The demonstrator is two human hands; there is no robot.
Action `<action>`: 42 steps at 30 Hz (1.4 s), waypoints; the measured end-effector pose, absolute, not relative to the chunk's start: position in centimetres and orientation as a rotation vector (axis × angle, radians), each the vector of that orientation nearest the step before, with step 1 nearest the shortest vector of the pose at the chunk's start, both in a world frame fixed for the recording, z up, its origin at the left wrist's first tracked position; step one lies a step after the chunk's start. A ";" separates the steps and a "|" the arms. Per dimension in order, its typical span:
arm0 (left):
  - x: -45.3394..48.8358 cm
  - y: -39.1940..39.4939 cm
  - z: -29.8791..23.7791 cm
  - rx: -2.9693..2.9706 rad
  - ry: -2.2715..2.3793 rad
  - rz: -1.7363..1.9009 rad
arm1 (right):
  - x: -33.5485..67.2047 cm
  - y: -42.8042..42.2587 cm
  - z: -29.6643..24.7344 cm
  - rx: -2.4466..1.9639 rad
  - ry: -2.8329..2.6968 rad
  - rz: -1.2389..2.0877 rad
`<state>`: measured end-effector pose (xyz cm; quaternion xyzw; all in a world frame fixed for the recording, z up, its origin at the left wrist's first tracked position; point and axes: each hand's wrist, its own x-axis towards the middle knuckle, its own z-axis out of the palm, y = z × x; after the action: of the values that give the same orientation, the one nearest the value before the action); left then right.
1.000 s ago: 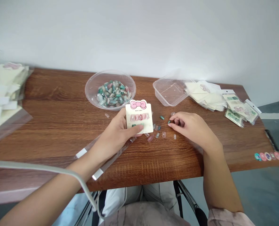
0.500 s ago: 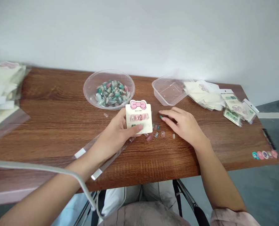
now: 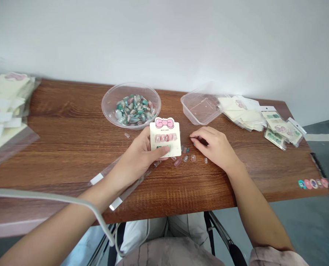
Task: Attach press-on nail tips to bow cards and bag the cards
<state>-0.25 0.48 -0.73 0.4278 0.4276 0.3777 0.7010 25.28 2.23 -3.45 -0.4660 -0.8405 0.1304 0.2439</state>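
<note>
The card (image 3: 165,130) — between left thumb (image 3: 160,152) and fingers (image 3: 146,133).

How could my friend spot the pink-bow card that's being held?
On the brown wooden table, find the round clear bowl of press-on nails. Just in front and to the right, the left hand holds the pink-bow card. Unlike the cards piled at both sides, it is held up and shows a pinkish row of nails.
</note>
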 end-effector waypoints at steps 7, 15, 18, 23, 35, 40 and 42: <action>-0.3 0.4 -0.7 0.899 0.993 0.849 | 25.7 2.3 -3.5 -1.248 -2.368 0.311; -0.2 0.4 -0.6 0.885 1.000 0.847 | 26.2 2.3 -3.1 -1.306 -2.348 0.429; -0.2 0.4 -0.6 0.872 0.994 0.846 | 26.1 2.3 -3.2 -1.316 -2.342 0.448; -0.3 0.4 -0.7 0.871 0.991 0.857 | 26.0 2.3 -3.1 -1.349 -2.315 0.497; -0.3 0.4 -0.6 0.878 0.999 0.838 | 25.6 2.4 -3.4 -1.395 -2.242 0.548; -0.2 0.5 -0.5 0.879 1.002 0.838 | 25.4 2.4 -3.2 -1.371 -2.242 0.581; -0.2 0.5 -0.5 0.878 1.004 0.840 | 25.4 2.3 -3.1 -1.353 -2.245 0.546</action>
<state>-0.17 0.49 -0.47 0.3951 0.4516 0.3779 0.7051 25.42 2.34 -3.14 -0.4917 -0.8161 0.1983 0.2301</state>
